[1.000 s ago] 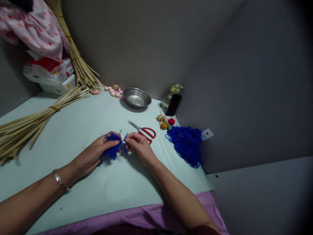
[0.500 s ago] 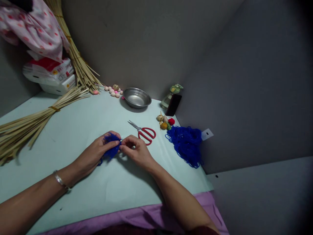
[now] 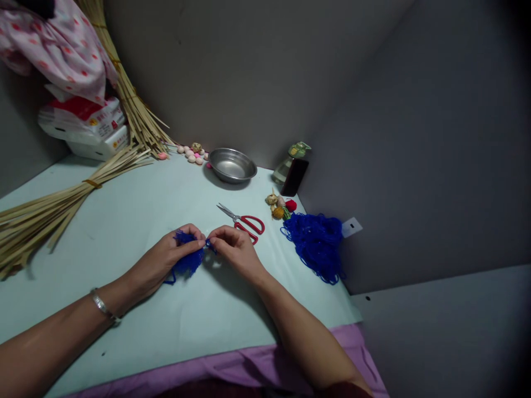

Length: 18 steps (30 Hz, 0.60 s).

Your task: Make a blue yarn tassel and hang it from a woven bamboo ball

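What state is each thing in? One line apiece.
Left hand, closed on the blue yarn tuft
Right hand, pinching strands at its end
Blue yarn tuft, frayed
Red-handled scissors, lying, handles spread
Metal bowl, upright, empty
Blue yarn heap, loosely looped
Front straw bundle, tied, lying
Rear straw bundle, tied, leaning
Phone, tilted upright, dark
Spray bottle, upright
Spotted cloth, crumpled
Tissue packs, stacked

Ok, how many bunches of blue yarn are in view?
2: the small bunch held between the left hand and right hand, and the large looped bunch at the right edge of the table. More may be hidden.
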{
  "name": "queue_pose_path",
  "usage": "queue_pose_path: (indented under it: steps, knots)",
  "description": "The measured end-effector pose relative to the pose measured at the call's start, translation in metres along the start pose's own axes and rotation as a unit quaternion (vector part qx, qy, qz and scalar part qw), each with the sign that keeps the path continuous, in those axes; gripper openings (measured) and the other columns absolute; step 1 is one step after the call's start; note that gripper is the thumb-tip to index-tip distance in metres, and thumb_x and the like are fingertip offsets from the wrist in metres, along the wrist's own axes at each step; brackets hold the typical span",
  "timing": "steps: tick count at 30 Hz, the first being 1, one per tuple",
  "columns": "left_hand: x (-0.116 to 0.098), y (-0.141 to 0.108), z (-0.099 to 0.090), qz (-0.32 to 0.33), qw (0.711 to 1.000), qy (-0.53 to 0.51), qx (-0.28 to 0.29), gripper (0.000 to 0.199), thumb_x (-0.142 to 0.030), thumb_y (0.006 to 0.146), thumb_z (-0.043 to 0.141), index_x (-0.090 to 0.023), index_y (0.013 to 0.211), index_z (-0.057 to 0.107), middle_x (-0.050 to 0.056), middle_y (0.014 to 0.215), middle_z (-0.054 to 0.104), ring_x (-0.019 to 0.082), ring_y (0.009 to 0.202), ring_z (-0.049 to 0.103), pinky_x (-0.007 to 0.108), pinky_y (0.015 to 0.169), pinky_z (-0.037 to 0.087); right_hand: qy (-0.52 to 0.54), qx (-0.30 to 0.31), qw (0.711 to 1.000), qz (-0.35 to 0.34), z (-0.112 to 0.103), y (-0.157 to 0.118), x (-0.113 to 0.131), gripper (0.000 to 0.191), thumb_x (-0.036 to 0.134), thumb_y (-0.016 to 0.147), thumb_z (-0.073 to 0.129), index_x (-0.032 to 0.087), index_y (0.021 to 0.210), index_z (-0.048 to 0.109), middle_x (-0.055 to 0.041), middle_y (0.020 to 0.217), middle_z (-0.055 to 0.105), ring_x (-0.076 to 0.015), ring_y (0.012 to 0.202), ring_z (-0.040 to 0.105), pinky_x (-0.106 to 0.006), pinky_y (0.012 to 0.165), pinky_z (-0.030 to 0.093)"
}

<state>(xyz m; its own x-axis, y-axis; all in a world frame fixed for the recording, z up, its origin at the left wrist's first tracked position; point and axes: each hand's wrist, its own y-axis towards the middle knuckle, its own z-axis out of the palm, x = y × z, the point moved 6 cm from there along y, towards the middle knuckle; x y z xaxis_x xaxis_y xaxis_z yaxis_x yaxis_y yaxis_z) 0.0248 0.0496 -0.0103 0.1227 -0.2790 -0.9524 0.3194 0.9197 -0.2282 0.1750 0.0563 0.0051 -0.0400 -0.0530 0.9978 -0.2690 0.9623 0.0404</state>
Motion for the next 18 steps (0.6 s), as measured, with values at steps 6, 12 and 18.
queue_pose_path:
  steps: [6,12,18]
  knots:
    - [0.002,0.002,0.0,0.007,1.0,0.026,0.003,0.039,-0.057,0.082,0.077,-0.024,0.094,0.062,-0.003,0.061,0.068,0.014,0.058,0.058,0.023,0.054,0.045,-0.145,-0.055,0.983,-0.1,-0.004,-0.003,0.012,0.012,0.028,0.088,0.066,0.021,0.084,0.076,-0.0019,0.08,0.065,-0.0156,0.073,0.056,-0.03,0.066,0.042]
    - [0.004,0.002,-0.002,0.021,0.999,0.035,-0.009,0.038,-0.052,0.081,0.08,-0.024,0.101,0.066,-0.002,0.072,0.07,0.014,0.062,0.059,0.024,0.056,0.045,-0.117,-0.065,0.988,-0.081,-0.006,-0.002,0.008,0.012,0.029,0.087,0.066,0.019,0.083,0.072,-0.0013,0.078,0.065,-0.0147,0.07,0.057,-0.029,0.065,0.043]
    - [0.004,0.0,-0.002,-0.003,1.0,0.018,-0.005,0.042,-0.05,0.076,0.084,-0.024,0.101,0.062,-0.003,0.067,0.068,0.016,0.06,0.06,0.026,0.055,0.045,0.021,-0.001,0.999,0.026,-0.002,0.001,-0.003,0.018,0.037,0.083,0.071,0.019,0.083,0.066,0.0036,0.062,0.057,-0.0122,0.058,0.051,-0.027,0.059,0.039]
